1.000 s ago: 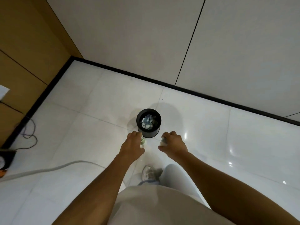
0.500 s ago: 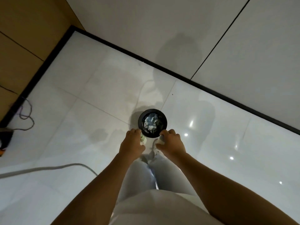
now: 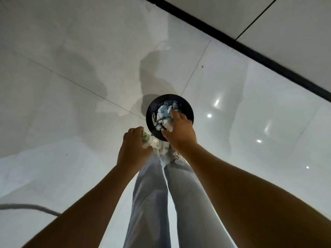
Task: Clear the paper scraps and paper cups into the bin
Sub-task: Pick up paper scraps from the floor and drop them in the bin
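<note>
The right hand (image 3: 180,130) has moved from short of the bin (image 3: 188,108) to over its mouth, grip clamped on a white paper wad (image 3: 168,126) above the scraps inside; release looks imminent. The left hand (image 3: 133,149), beside the bin's near rim, still clutches a green-printed paper cup (image 3: 146,140).

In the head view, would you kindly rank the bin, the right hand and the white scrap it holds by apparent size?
1. bin
2. right hand, nearer the camera, so unsure against the bin
3. white scrap
</note>
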### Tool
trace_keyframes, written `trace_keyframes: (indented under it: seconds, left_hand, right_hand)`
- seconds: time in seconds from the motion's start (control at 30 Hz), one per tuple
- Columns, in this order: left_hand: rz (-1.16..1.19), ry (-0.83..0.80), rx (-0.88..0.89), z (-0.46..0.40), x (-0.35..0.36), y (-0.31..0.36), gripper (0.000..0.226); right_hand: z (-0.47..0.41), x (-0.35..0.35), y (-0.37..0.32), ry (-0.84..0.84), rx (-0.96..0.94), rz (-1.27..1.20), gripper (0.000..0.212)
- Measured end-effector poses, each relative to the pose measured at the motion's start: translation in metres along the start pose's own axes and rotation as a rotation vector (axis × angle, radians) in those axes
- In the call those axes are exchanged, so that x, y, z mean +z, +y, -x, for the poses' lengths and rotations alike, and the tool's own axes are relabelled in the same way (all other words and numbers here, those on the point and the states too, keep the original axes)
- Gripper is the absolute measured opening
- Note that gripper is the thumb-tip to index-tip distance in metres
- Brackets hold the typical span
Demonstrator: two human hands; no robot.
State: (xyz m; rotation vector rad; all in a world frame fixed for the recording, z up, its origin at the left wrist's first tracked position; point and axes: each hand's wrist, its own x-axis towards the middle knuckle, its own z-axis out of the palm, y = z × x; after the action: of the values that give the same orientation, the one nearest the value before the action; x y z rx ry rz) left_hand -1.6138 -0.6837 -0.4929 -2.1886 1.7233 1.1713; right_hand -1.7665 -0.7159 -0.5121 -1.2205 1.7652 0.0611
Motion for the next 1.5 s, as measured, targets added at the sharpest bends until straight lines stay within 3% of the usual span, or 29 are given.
trace_keyframes:
  seconds: [0.13, 0.33, 0.47, 0.57, 0.8, 1.13, 1.5]
  left_hand:
    - [0.005, -0.023, 0.022, -0.021, 0.024, -0.006, 0.063]
    - [0.058, -0.031, 0.136, -0.05, 0.036, 0.027, 0.068]
    - [-0.12, -0.205, 0.13, -0.075, 0.039, 0.046, 0.085]
    - [-0.313, -0.196, 0.161, -0.078, 0.036, 0.054, 0.067]
    - [-0.312, -0.149, 0.341, -0.027, 0.007, 0.092, 0.045]
    - [-0.631, -0.217, 0.792, 0.072, -0.057, 0.153, 0.047]
    - [-1.018, -0.438, 1.25, 0.2, -0.102, 0.19, 0.04]
  right_hand:
    - [-0.028, 0.026, 0.017, -0.067, 0.078, 0.027, 0.079]
    - [-0.019, 0.03, 0.043, -0.008, 0.153, -0.071, 0.067]
    - [-0.006, 0.021, 0.064, 0.005, 0.201, -0.078, 0.063]
    - [0.002, 0.008, 0.075, 0.02, 0.215, -0.078, 0.063]
    - [0.048, -0.044, 0.061, 0.07, 0.199, -0.106, 0.051]
    - [0.186, -0.099, 0.018, 0.269, 0.24, -0.069, 0.046]
    - [0.346, -0.074, -0.007, 0.531, 0.549, -0.319, 0.053]
